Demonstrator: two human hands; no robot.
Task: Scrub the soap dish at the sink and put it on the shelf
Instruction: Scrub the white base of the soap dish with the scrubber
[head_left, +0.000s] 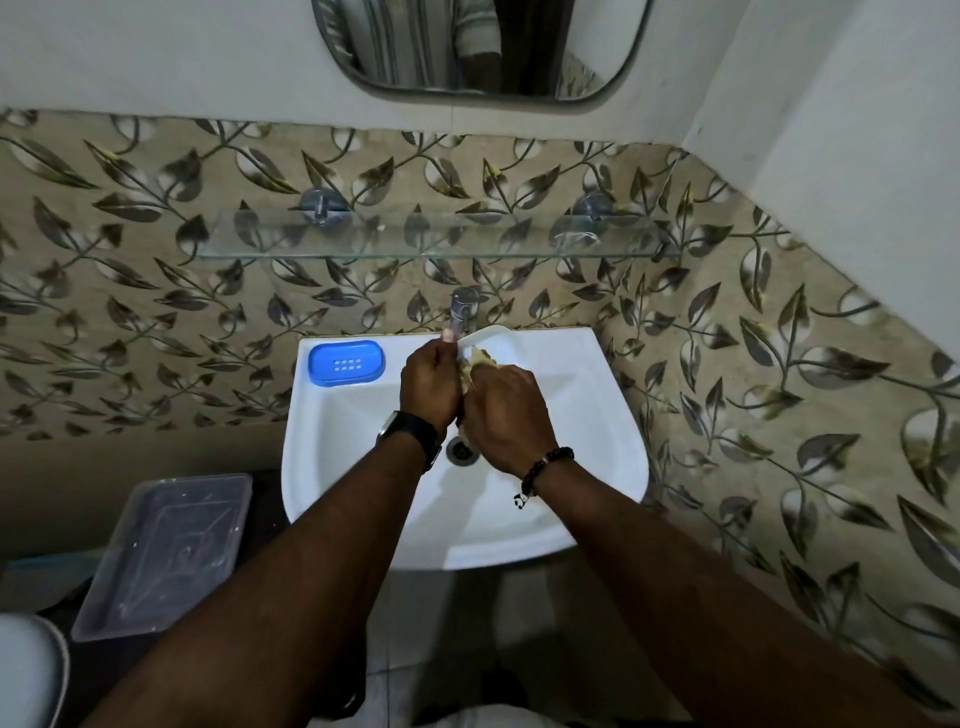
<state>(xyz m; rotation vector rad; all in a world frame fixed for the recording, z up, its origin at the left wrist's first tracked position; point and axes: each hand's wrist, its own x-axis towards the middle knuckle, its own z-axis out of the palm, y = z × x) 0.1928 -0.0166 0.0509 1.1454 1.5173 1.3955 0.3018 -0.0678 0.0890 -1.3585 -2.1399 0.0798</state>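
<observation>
Soap dish (489, 332), white, curved rim, left hand (431, 387) pinching, right hand (506, 415) gripping cloth (480, 359)

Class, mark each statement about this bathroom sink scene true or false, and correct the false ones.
1. A blue soap tray rests on the sink's back left corner. True.
2. The white soap dish lies on the glass shelf. False: the left hand holds it over the sink, beside the tap.
3. The right hand grips a yellowish scrubber. True.
4. The watch is on the right wrist. False: it is on the left wrist.
</observation>
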